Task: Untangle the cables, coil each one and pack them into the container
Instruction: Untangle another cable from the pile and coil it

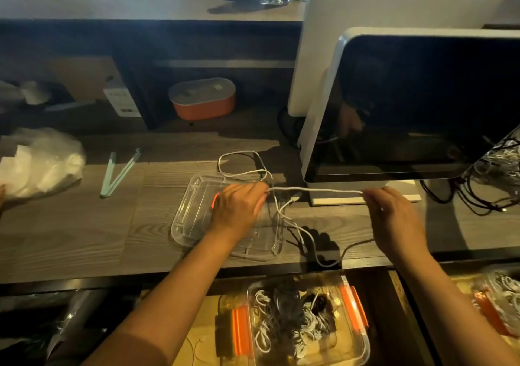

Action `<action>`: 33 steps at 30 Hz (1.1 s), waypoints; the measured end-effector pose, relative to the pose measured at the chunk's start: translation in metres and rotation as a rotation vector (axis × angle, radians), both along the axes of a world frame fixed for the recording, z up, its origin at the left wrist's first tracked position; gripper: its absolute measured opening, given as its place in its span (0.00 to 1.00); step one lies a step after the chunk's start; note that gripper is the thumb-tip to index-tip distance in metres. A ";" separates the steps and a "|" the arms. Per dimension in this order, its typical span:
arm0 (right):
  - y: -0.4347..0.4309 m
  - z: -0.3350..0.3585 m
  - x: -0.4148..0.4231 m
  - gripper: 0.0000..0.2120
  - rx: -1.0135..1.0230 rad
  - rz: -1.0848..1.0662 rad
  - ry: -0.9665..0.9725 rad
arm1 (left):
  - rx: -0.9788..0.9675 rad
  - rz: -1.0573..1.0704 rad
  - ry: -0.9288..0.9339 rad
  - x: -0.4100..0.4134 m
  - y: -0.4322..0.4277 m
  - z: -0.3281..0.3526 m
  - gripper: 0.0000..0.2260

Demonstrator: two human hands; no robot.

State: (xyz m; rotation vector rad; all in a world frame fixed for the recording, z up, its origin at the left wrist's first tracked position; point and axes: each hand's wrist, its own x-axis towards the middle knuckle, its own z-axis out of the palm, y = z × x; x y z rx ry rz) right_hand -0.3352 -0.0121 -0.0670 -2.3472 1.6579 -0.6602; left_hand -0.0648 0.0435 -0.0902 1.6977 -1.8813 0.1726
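**Fingers pinch a white cable taut**

Fingers [260, 190] of the left hand [239, 205] and of the right hand [394, 211] each pinch the white cable [315, 190], stretched level between them at frame centre. Below them the desk [70, 225] spans the frame. A dark monitor [408, 107] fills the upper right. A clear container [180, 225] lies under the left hand. A black cable [354, 246] crosses the white one's slack, lower centre.
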 end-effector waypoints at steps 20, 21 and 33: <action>0.045 0.023 0.077 0.15 0.105 0.169 0.229 | -0.239 -0.287 -0.060 -0.042 0.028 0.017 0.07; 0.045 0.022 0.077 0.11 0.098 0.166 0.196 | -0.205 -0.279 -0.070 -0.039 0.029 0.015 0.06; 0.024 0.038 0.047 0.13 0.090 -0.064 -0.005 | 0.387 0.204 -0.106 0.005 -0.003 0.015 0.09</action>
